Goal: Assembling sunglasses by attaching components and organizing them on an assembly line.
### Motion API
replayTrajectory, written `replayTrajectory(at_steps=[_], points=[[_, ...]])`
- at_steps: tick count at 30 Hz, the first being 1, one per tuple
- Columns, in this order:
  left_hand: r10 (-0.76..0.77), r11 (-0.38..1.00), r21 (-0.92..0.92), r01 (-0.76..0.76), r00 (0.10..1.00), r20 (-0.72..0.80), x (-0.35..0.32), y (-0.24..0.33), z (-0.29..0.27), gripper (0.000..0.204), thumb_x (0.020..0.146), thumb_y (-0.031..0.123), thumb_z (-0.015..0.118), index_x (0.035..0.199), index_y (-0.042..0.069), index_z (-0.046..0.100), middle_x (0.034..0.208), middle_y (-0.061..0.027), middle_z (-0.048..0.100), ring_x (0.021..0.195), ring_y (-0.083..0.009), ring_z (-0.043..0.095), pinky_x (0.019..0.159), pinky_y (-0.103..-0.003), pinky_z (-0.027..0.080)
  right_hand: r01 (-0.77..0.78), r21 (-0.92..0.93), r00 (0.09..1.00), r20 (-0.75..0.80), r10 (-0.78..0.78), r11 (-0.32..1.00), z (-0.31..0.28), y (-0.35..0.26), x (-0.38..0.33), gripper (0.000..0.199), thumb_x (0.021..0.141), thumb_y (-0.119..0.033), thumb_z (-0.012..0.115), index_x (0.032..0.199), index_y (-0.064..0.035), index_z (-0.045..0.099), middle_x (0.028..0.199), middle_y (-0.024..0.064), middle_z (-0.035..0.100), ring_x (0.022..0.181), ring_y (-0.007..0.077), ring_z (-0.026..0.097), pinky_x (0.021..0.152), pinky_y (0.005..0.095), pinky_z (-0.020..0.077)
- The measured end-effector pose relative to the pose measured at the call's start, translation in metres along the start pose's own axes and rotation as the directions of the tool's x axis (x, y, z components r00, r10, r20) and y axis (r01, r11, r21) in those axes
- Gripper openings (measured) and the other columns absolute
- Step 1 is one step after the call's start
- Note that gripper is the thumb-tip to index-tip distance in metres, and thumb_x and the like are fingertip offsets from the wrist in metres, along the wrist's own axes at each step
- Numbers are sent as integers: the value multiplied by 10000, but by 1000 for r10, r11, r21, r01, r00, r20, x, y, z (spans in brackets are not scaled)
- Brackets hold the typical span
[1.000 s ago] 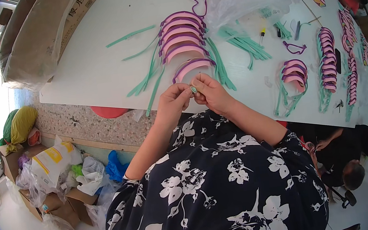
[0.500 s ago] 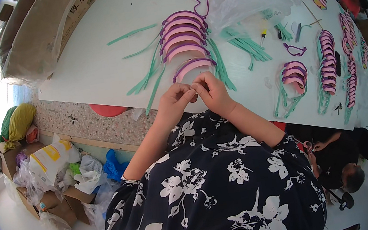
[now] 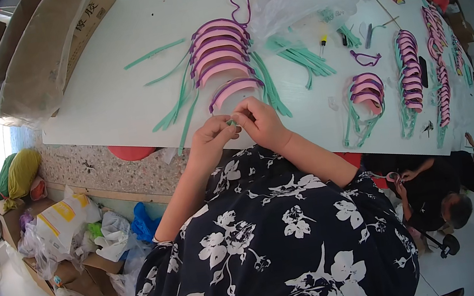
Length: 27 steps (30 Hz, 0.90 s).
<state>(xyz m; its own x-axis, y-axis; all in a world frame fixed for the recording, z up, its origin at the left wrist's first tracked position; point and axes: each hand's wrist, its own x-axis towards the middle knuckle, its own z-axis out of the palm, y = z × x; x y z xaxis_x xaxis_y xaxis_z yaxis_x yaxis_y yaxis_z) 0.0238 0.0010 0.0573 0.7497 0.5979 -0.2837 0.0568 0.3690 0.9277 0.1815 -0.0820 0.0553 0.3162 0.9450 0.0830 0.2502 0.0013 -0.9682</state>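
My left hand [image 3: 211, 140] and my right hand [image 3: 263, 125] meet at the table's near edge, both pinched closed at the fingertips. A small green piece [image 3: 232, 123] shows between them; its exact kind is too small to tell. Just beyond my fingers lies a pink-and-purple curved eyewear frame [image 3: 235, 89]. Behind it, several similar frames [image 3: 218, 50] stand in an overlapping row. Mint-green straps [image 3: 184, 98] trail from the row's left side, and more straps [image 3: 269, 83] hang at its right.
A cardboard box [image 3: 47, 47] stands at the far left. Loose green straps [image 3: 304, 58], a clear plastic bag [image 3: 302, 8] and a purple rim [image 3: 240, 3] lie on the white table [image 3: 98, 107]. Rows of frames [image 3: 410, 72] fill the right side. Co-workers [image 3: 437, 192] sit at the right.
The whole view has shifted, so the table's things appear further left. My fingertips have parted slightly, and the green piece now shows between them.
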Motion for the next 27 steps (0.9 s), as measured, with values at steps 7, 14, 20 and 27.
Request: replayTrajectory(at_steps=[7, 14, 20, 27], points=[[-40, 999, -6, 40, 998, 41, -2, 9, 0, 175, 918, 47, 554, 781, -51, 600, 1177, -194, 604, 927, -205, 666, 797, -299, 532, -46, -35, 998, -37, 45, 998, -3, -3, 0, 141, 923, -129, 589, 950, -7, 523, 797, 101, 627, 662, 179, 673, 585, 294, 505], [-107, 994, 0, 107, 993, -47, 1, 18, 0, 157, 914, 35, 560, 782, -46, 590, 1142, -232, 605, 935, -225, 677, 780, -298, 556, -105, 68, 991, -75, 110, 992, -3, 10, -1, 149, 929, -166, 600, 936, -31, 538, 774, 22, 567, 675, 86, 530, 604, 242, 434], [-84, 986, -149, 74, 995, -62, 1, 14, -5, 160, 907, 29, 566, 766, -46, 574, 1125, -244, 603, 945, -261, 676, 810, -331, 562, -164, 128, 985, -41, 170, 978, 2, 10, 3, 134, 949, -162, 576, 937, -35, 537, 784, -13, 523, 706, 58, 472, 649, 213, 403], [-80, 976, -208, 72, 996, -33, 4, 8, -12, 163, 906, 32, 564, 762, -45, 553, 1165, -270, 587, 965, -294, 669, 828, -369, 562, -181, 162, 983, 9, 182, 970, 2, 20, 7, 125, 956, -160, 566, 959, -42, 525, 791, -4, 527, 709, 61, 482, 659, 220, 415]])
